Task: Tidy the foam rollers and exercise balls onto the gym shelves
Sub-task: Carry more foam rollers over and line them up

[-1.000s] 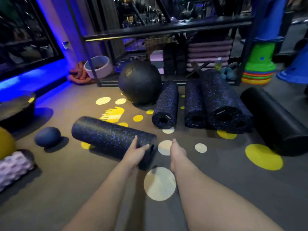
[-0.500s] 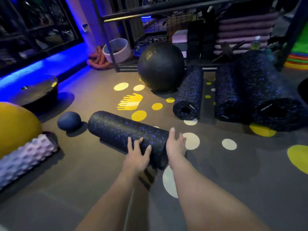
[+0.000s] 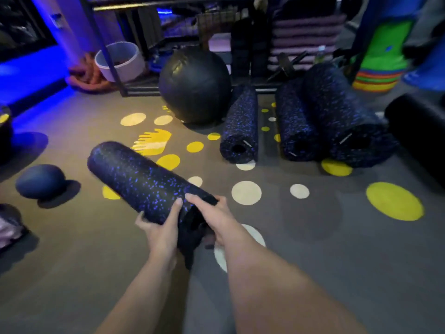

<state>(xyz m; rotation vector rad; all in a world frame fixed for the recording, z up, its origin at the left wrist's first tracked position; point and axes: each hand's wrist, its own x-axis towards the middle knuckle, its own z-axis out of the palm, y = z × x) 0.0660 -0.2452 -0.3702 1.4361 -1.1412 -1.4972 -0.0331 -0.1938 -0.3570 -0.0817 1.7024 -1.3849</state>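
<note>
Foam roller [image 3: 144, 179], dark with blue specks, is being held at its near end by both hands. The left grip [image 3: 161, 227] is clamping it from underneath, with the thumb pressing over the top. The right grip [image 3: 214, 215] is wrapping the rim of the same end, fingers curling onto the upper surface, just beside the left thumb. The roller's long axis is running away from the grips, forward and to the left, with the far end pointing toward the small blue ball [image 3: 39, 180] sitting on the floor [image 3: 337, 261] well left of the grips. Ahead of the grips, the large black ball [image 3: 195, 85] is resting against the shelf rack [image 3: 113, 68]. Ahead and to the right, three more speckled rollers [image 3: 295, 124] are lying on the floor with their open ends facing back toward the grips.
</note>
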